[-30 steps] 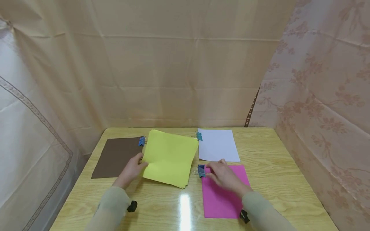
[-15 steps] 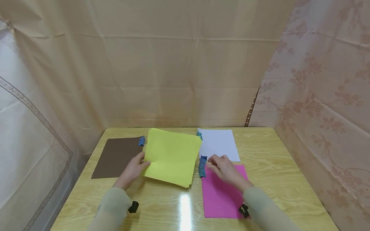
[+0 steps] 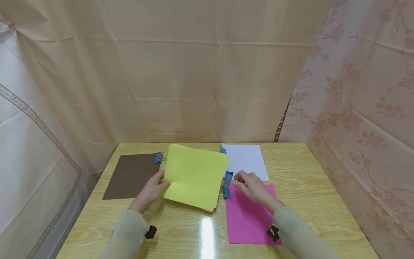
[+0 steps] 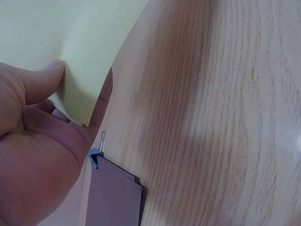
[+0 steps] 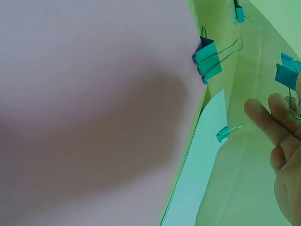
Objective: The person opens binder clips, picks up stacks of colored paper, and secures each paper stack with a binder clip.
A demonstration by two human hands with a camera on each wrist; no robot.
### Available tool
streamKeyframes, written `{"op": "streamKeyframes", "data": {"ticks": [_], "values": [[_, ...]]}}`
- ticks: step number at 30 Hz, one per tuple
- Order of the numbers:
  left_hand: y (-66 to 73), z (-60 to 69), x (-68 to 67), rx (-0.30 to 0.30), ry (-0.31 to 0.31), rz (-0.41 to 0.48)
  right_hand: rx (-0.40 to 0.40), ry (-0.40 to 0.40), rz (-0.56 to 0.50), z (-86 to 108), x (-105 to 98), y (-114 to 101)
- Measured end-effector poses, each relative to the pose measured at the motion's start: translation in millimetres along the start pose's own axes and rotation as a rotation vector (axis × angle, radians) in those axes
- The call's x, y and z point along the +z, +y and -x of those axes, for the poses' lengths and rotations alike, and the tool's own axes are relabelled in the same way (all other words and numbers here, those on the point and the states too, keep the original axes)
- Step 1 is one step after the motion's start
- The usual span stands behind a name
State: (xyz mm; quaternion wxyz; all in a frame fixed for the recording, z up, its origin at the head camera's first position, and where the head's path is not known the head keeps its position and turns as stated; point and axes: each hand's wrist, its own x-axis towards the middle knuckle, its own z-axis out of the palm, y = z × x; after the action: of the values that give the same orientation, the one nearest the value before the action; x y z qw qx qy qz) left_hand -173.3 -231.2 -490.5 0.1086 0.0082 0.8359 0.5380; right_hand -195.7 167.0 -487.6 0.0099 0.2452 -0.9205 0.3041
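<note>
My left hand [image 3: 151,190] pinches a stack of yellow paper [image 3: 195,176] by its left edge, thumb on top. In the left wrist view the paper [image 4: 89,42] bends at the corner, with fingers under it. My right hand [image 3: 253,186] holds a blue binder clip [image 3: 228,177] by its wire handle, beside the stack's right edge and apart from it. The right wrist view shows that clip [image 5: 286,73] in the fingertips. Below it, a teal binder clip [image 3: 226,192] grips the left edge of the pink paper [image 3: 247,225].
Brown paper [image 3: 130,176] with a blue binder clip [image 3: 159,157] lies at the left. White paper [image 3: 247,162] with a teal clip [image 3: 223,150] lies at the back right. All rest on a wooden table [image 3: 307,198] with cloth hung behind it and at both sides.
My right hand has lifted the blue clip slightly up and away from the pink paper's clip. My left hand has shifted the yellow stack a little to the right.
</note>
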Motion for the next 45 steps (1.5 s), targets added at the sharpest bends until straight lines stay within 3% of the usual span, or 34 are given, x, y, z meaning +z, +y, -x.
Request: {"op": "streamKeyframes", "data": {"ticks": [13,25,34,45], "values": [[-3.5,-4.3,4.3,0.008,-0.030,0.032,-0.048,-0.019,-0.054,-2.5,-3,3],[-1.8,-1.7,5.3,0.003,-0.022,0.009,-0.003,-0.069,-0.162,-2.2,-7,-1],[-5.9,-3.1,7.5,-0.009,-0.026,-0.014,-0.009,-0.046,-0.177,-3.5,-7,2],[-6.7,-3.2,11.8,0.017,-0.043,-0.003,-0.012,-0.078,-0.195,-6.5,-9,-2]]}}
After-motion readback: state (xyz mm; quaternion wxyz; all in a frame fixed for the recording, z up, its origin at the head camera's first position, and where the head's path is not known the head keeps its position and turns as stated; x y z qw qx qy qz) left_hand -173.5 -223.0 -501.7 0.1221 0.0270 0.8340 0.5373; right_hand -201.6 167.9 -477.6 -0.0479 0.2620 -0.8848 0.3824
